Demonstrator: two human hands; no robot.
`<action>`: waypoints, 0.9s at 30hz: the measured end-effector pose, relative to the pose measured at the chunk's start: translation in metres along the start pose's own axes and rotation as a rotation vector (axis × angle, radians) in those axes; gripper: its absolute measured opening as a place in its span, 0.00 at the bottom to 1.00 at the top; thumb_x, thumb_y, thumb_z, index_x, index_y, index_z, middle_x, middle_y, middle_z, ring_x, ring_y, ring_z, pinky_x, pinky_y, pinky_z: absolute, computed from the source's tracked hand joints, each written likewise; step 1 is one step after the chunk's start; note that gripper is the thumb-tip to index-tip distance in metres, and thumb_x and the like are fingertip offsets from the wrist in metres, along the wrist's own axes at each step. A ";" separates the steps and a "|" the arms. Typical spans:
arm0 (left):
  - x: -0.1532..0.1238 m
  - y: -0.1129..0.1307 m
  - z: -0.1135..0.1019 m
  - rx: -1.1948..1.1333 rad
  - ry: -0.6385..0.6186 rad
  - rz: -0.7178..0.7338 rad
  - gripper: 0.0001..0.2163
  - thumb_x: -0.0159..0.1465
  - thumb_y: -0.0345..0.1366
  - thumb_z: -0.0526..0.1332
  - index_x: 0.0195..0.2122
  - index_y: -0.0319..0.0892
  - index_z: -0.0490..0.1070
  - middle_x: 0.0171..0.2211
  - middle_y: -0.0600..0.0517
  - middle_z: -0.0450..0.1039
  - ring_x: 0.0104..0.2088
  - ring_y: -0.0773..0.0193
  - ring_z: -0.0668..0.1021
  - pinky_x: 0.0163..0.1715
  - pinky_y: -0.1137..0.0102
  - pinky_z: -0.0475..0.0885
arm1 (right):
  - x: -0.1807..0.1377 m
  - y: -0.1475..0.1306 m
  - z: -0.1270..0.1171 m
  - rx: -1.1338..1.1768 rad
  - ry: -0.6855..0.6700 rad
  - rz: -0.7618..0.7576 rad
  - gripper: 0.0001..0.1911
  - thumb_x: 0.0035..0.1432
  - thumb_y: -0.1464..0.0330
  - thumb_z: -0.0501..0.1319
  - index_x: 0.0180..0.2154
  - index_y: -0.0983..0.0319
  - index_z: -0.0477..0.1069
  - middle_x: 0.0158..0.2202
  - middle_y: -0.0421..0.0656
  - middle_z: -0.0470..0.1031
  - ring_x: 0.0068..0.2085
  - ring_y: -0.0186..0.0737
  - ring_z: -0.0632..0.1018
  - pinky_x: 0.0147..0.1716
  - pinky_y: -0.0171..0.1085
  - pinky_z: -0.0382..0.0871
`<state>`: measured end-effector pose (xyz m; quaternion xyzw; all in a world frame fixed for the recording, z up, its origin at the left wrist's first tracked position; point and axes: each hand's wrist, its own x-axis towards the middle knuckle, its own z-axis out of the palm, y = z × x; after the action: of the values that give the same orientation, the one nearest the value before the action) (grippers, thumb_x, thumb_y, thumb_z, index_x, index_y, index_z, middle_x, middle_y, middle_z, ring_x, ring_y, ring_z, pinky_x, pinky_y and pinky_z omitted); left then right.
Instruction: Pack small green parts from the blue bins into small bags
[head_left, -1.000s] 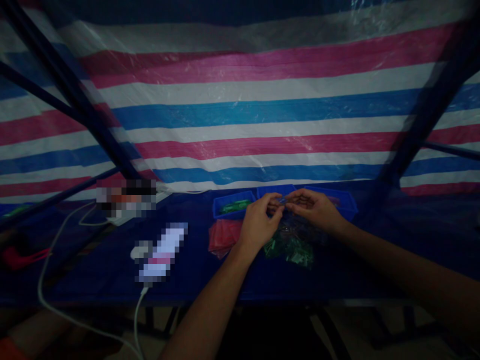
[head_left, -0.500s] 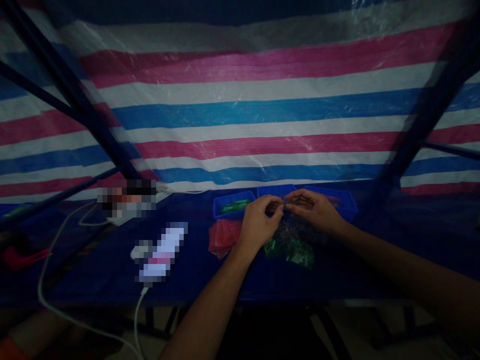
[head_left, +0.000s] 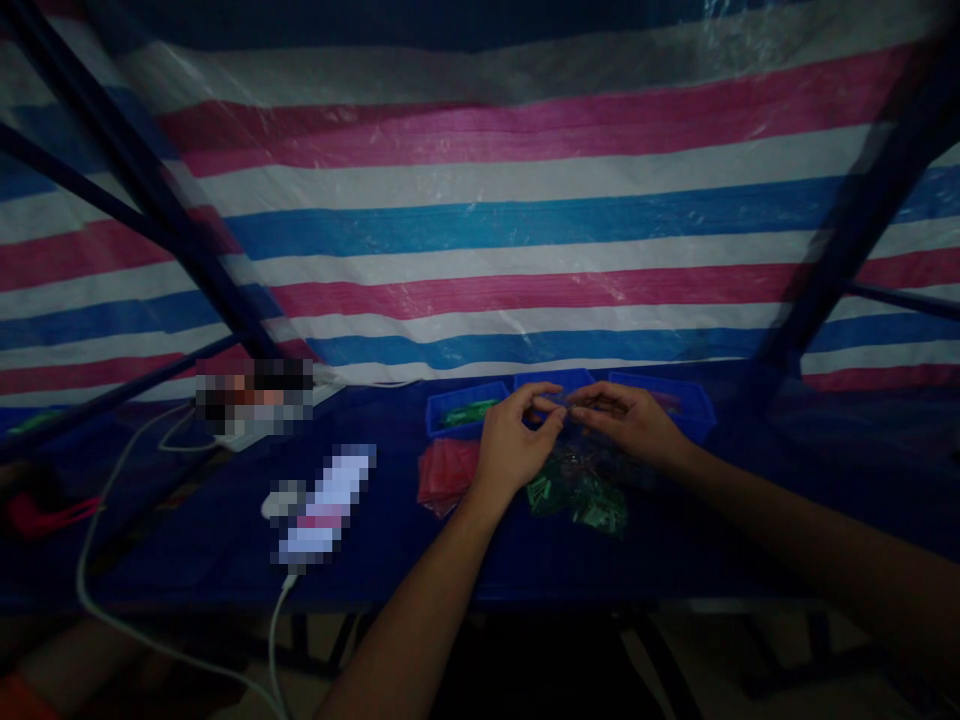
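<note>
My left hand (head_left: 514,441) and my right hand (head_left: 628,422) meet fingertip to fingertip over the dark blue table (head_left: 390,560). Both pinch a tiny item (head_left: 561,403) between them, too small and dim to name. Just below the hands lies a heap of small clear bags with green contents (head_left: 586,492). A flat pile of red bags (head_left: 444,472) lies left of my left wrist. Behind the hands stand three blue bins: the left bin (head_left: 465,408) holds green pieces, the middle bin (head_left: 553,379) and the right bin (head_left: 679,400) are partly hidden by my fingers.
A blurred-out device (head_left: 324,505) with a white cable (head_left: 276,640) lies at the left of the table. A blurred box (head_left: 253,396) sits further back. A striped pink, blue and white tarp (head_left: 495,220) hangs behind. Dark poles (head_left: 142,190) cross at left and right.
My hands stayed together in the same spot; the fingers shifted slightly, and my left thumb and forefinger now reach a little further toward the right hand.
</note>
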<state>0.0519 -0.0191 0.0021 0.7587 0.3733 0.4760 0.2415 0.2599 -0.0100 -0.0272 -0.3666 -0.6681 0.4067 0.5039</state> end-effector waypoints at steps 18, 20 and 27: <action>0.001 -0.005 0.005 -0.058 -0.007 -0.020 0.16 0.65 0.32 0.66 0.55 0.44 0.71 0.39 0.51 0.81 0.36 0.63 0.82 0.40 0.68 0.77 | 0.000 -0.004 0.000 0.041 0.005 0.030 0.18 0.56 0.59 0.72 0.47 0.56 0.77 0.45 0.45 0.81 0.41 0.42 0.81 0.39 0.42 0.78; 0.001 -0.005 0.006 -0.091 -0.020 -0.024 0.16 0.65 0.33 0.67 0.54 0.44 0.71 0.39 0.51 0.81 0.37 0.63 0.82 0.40 0.67 0.77 | 0.000 -0.005 -0.001 0.036 0.005 0.025 0.18 0.57 0.59 0.72 0.47 0.57 0.77 0.45 0.44 0.81 0.40 0.41 0.81 0.40 0.42 0.78; 0.000 -0.006 0.008 -0.127 -0.060 -0.038 0.13 0.65 0.30 0.66 0.51 0.43 0.73 0.37 0.50 0.81 0.37 0.63 0.84 0.39 0.67 0.78 | 0.000 -0.003 -0.003 0.069 -0.006 0.036 0.18 0.56 0.61 0.72 0.48 0.57 0.76 0.42 0.42 0.80 0.38 0.39 0.80 0.41 0.41 0.76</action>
<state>0.0571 -0.0149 -0.0057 0.7486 0.3495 0.4710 0.3092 0.2622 -0.0111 -0.0238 -0.3599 -0.6482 0.4398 0.5069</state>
